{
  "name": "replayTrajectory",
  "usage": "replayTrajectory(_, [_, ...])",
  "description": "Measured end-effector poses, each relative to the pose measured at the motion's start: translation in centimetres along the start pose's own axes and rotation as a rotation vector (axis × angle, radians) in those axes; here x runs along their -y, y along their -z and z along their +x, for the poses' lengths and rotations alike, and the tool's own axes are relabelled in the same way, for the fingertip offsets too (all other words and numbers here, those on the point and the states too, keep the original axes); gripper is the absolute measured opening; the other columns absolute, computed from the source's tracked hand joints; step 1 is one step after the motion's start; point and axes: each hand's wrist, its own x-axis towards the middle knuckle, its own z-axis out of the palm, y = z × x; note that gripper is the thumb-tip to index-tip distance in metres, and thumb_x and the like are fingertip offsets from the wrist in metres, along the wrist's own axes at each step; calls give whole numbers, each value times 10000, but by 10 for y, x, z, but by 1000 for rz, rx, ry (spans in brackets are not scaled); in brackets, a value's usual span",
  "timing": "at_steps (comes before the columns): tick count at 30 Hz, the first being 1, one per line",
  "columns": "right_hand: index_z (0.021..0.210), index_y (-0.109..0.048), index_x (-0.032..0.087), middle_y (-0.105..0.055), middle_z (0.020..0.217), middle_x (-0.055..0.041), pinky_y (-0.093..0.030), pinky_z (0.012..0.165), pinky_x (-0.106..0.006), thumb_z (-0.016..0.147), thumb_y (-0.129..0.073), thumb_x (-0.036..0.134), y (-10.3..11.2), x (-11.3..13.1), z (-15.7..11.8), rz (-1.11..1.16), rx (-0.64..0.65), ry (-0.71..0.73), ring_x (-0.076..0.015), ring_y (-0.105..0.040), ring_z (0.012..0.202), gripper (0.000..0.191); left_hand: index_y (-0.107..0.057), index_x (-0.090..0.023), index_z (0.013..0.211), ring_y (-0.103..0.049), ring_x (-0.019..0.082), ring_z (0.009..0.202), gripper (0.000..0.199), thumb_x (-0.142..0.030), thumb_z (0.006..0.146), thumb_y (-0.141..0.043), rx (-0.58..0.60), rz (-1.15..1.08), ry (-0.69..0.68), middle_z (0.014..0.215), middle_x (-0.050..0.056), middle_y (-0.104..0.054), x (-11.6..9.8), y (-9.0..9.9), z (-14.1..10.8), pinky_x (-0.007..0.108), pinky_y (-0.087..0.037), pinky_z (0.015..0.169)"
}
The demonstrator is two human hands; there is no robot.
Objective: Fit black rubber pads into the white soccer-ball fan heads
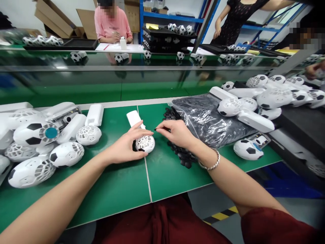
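In the middle of the green bench, a white football-shaped housing (145, 144) with a web-like pattern lies joined to a white rectangular arm (133, 118). My left hand (129, 144) grips this housing, thumb at its near side and fingers across its far side. Just to the right, my right hand (175, 132) pinches a small black piece (155, 129) between thumb and fingertips, apart from the housing. Under and beside my right wrist lies a heap of black flat pieces (181, 154). A clear plastic bag (210, 118) full of dark pieces lies behind it.
White football-shaped housings (33, 134) are piled at the left, and more (274, 96) at the right by a black tray (302, 132). One housing (247, 149) lies alone at right. Beyond runs a conveyor (101, 83) with small footballs; a person in pink (114, 23) sits across it.
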Motion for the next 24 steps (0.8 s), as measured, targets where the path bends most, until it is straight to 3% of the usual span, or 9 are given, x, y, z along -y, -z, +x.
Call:
replayTrajectory(4, [791,-628,159,-642,720,5,-449,608,-199,789,-590,184,4,16,-19,173,-28,60,-88,-569,641,45,-439,-227,1235,-73,217,1370,553,-202,706,-597,83,-78,-5,1380,31,-397,5,6,0,420,-156,1106])
replayTrajectory(10, [912,-638,169,-620,852,-50,-479,700,-226,854,-501,147,1,20,-22,183,82,300,-111,-578,788,151,-496,-212,1141,-104,252,1364,503,-386,700,-663,-34,-102,28,1308,62,-470,2,-7,2,423,-181,1100])
replayTrajectory(17, [867,-634,148,-638,853,-55,-472,716,-261,847,-519,161,-4,27,-21,115,72,297,-137,-578,803,117,-494,-219,1090,-64,250,1369,375,-323,749,-608,-55,-84,17,1270,49,-496,0,-11,3,447,-176,1098])
replayTrajectory(24, [902,-633,165,-641,885,-50,-447,759,-260,854,-504,137,0,22,-18,167,168,346,-131,-572,858,140,-492,-223,1109,-76,253,1368,455,-358,708,-660,-44,-94,24,1285,56,-479,0,-10,3,444,-177,1096])
